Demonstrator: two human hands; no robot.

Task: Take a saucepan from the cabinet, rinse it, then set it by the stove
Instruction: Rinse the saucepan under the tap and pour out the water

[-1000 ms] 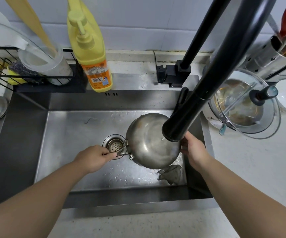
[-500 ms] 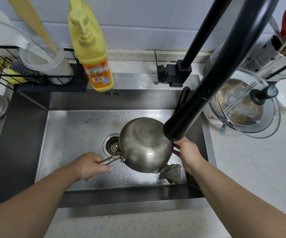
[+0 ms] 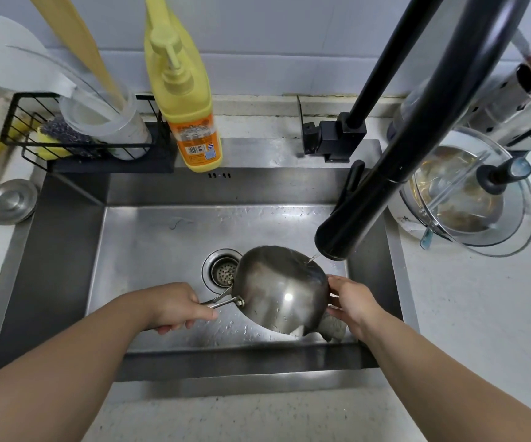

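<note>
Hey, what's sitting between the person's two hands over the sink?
In the head view, the saucepan lies between them, tilted above the sink. The left hand grips its handle and the right hand holds its opposite side.

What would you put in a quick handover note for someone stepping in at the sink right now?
Left hand: grips the handle of the saucepan.
Right hand: holds the pan's opposite side.
Saucepan: held tilted over the sink, base toward the camera, near the drain. A thin stream from the black faucet hits its upper edge. A grey cloth lies below it.
Done: pan is out of the cabinet, rinse under way.
Left: finish rinsing, then set it by the stove, which is out of view.
</note>
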